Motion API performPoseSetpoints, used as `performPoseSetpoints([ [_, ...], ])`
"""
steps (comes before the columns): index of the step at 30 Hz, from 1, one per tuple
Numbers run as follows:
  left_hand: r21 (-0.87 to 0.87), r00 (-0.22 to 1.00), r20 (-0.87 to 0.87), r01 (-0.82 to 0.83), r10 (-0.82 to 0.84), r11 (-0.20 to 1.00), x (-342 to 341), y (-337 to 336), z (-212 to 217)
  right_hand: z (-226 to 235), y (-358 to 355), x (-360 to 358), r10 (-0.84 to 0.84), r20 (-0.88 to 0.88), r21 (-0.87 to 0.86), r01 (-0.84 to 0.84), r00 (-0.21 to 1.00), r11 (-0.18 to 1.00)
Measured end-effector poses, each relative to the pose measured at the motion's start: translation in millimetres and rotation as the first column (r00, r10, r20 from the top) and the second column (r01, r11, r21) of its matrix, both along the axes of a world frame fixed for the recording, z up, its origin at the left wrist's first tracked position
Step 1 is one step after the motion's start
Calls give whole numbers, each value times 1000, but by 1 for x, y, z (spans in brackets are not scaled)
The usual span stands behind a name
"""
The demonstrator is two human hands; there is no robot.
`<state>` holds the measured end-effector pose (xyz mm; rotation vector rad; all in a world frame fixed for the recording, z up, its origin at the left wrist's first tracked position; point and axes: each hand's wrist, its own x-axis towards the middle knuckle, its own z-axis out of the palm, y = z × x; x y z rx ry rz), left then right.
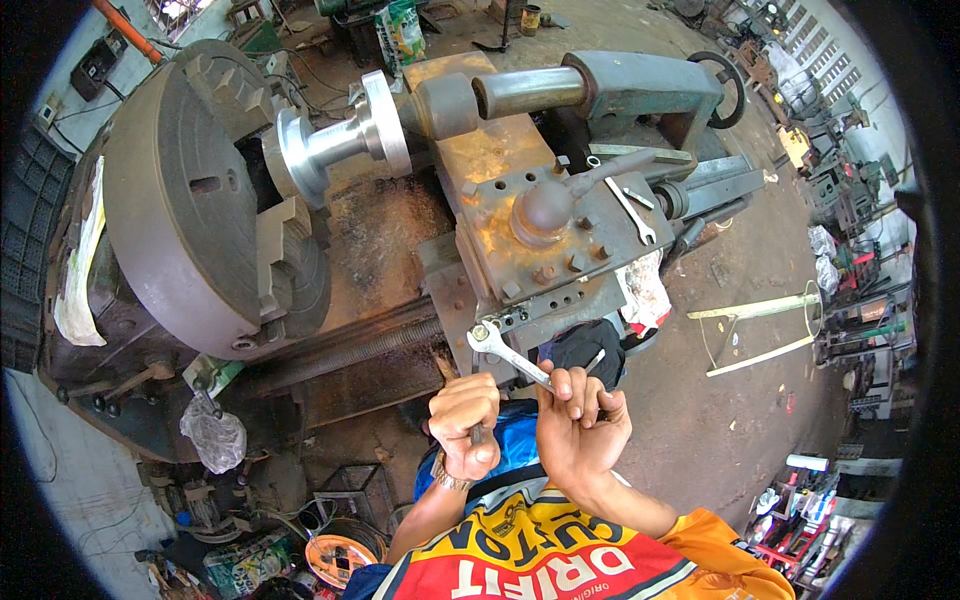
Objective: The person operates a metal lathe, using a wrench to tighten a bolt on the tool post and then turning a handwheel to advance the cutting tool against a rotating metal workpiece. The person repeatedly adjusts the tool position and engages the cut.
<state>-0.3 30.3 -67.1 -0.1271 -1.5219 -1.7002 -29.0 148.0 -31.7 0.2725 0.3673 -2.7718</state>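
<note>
My right hand [583, 420] is curled round the shank of a silver wrench [512, 358]. The wrench head sits at a bolt on the near edge of the lathe's tool slide [548, 303]. A fist is what my left hand [466, 420] makes, wrapped round a short rod or handle whose dark end [478, 434] pokes out; most of it is hidden. Beyond my hands stands the square tool post [545, 215] with its round clamp and lever. A shiny flanged metal workpiece [335, 143] spans between the big chuck [180, 200] and the tailstock [640, 90].
A second wrench [632, 212] lies on the tool post's right side. The lead screw [345, 358] runs below the bed. A plastic bag [214, 440] hangs at the lower left, near control levers. On the floor at right stands a pale frame [755, 310]. Machines line the right wall.
</note>
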Motion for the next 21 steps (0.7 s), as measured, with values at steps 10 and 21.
performPoseSetpoints([
  [10, 10, 999, -35, 11, -11, 1000, -2, 0, -1, 11, -4, -65, 63, 79, 97, -70, 995, 993],
  [21, -53, 999, -34, -31, 29, 998, -1, -2, 0, 79, -48, -115, 577, -442, 477, -365, 686, 799],
])
